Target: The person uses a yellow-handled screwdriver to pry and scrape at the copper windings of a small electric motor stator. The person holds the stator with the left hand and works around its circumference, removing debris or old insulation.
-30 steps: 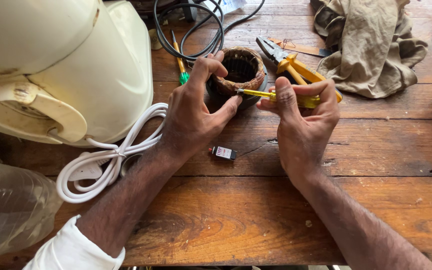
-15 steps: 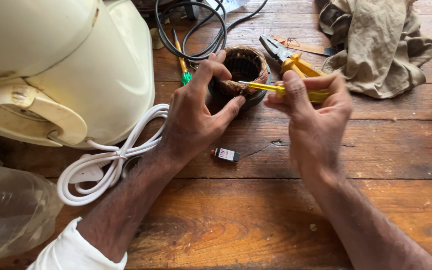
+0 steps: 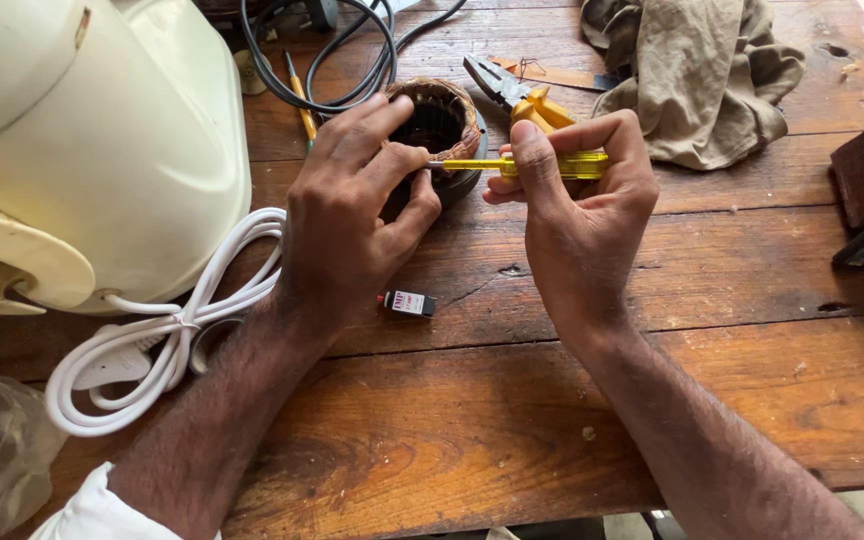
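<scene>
Probing the winding: left hand (image 3: 347, 215) grips the motor coil (image 3: 442, 125) on the bench (image 3: 452, 440); right hand (image 3: 577, 205) pinches a yellow screwdriver (image 3: 542, 165), tip at the rim. Probably needs steady, gentle pressure.

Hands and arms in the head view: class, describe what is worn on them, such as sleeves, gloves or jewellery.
Both hands are bare: no gloves, rings or watch show on the left hand or the right hand. The left arm carries a white sleeve pushed up near the elbow, leaving the forearm uncovered. The right forearm shows no sleeve within the picture.
</scene>
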